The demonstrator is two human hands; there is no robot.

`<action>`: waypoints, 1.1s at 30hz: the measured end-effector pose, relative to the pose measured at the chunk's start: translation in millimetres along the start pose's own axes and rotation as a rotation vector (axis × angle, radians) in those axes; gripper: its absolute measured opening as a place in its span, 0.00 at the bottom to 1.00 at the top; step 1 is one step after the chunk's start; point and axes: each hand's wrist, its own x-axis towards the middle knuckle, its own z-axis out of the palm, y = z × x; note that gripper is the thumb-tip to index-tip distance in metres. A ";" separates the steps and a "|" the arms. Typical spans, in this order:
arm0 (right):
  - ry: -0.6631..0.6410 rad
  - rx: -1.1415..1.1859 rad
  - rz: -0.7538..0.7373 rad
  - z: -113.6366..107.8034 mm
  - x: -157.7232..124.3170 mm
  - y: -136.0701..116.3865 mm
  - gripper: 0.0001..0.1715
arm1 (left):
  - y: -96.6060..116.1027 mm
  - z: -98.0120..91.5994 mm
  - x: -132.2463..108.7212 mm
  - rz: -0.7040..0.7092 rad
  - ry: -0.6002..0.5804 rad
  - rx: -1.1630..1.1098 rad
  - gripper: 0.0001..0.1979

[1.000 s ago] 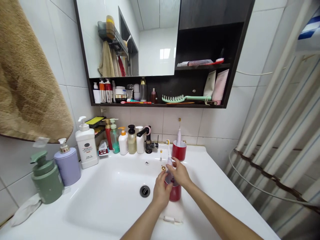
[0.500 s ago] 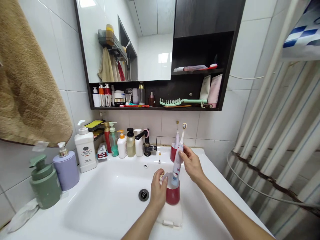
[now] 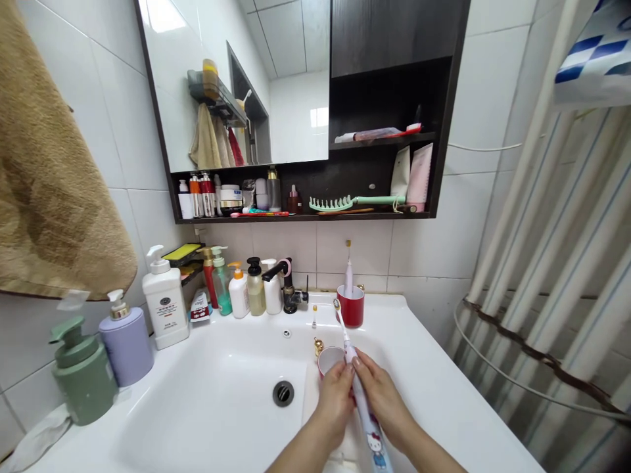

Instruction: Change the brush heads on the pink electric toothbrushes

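Observation:
My right hand (image 3: 382, 397) is wrapped round a white electric toothbrush (image 3: 359, 394) with a cartoon print, tilted so its brush head points up and left. My left hand (image 3: 336, 394) grips the side of a red cup (image 3: 328, 359) that stands at the right edge of the white sink (image 3: 217, 394), and its fingers also touch the toothbrush shaft. Behind them, a second red cup (image 3: 351, 306) by the wall holds another toothbrush upright.
A black tap (image 3: 284, 284) and a row of pump bottles (image 3: 236, 289) line the back of the sink. Green (image 3: 81, 374), lilac (image 3: 125, 341) and white (image 3: 163, 302) dispensers stand at left under a brown towel (image 3: 54, 197). A mirror cabinet with a shelf (image 3: 305, 203) hangs above; a striped curtain (image 3: 566, 263) is at right.
The right hand lifted the toothbrush out of the near red cup, raised it, then brought it down and toward me. The left hand stayed on the cup. The view shifted slightly right.

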 end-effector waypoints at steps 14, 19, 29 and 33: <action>-0.383 0.020 0.271 10.7 -16.1 -6.9 0.12 | 41.4 -31.1 16.6 0.150 0.185 -0.224 0.14; -0.337 -0.232 0.106 9.0 -12.8 1.5 0.14 | 39.0 -30.7 16.7 0.143 0.216 -0.268 0.10; -0.344 -0.292 0.044 10.5 -14.4 -1.9 0.15 | 42.0 -29.8 16.6 0.164 0.273 -0.322 0.07; -0.389 -0.202 0.159 12.8 -17.4 -4.3 0.14 | 41.7 -29.8 15.5 0.163 0.272 -0.344 0.06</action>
